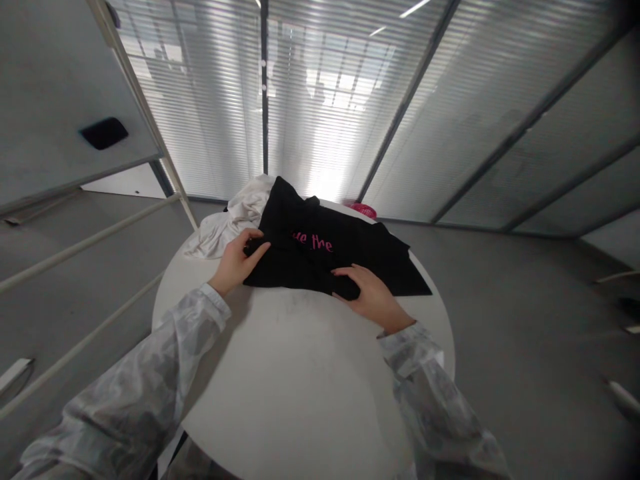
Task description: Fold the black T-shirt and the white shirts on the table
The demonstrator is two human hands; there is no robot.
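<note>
A black T-shirt (pixel 350 233) with pink lettering, in which "the" can be read, lies partly folded across the far half of the round white table (pixel 300 387). At its left edge, my left hand (pixel 239 261) grips the fabric between thumb and fingers. My right hand (pixel 370 293) is curled around a bunched part of the near edge, right of the middle. Behind my left hand, a crumpled white cloth (pixel 230 223) touches the black fabric. Part of the lettering is hidden by a fold.
Something pink, like a mesh basket (pixel 363 211), shows past the table's far edge. A frame with pale rails (pixel 95 243) stands on the left. Beyond the table is a glass wall with blinds (pixel 330 113). Grey floor (pixel 520 320) lies to the right.
</note>
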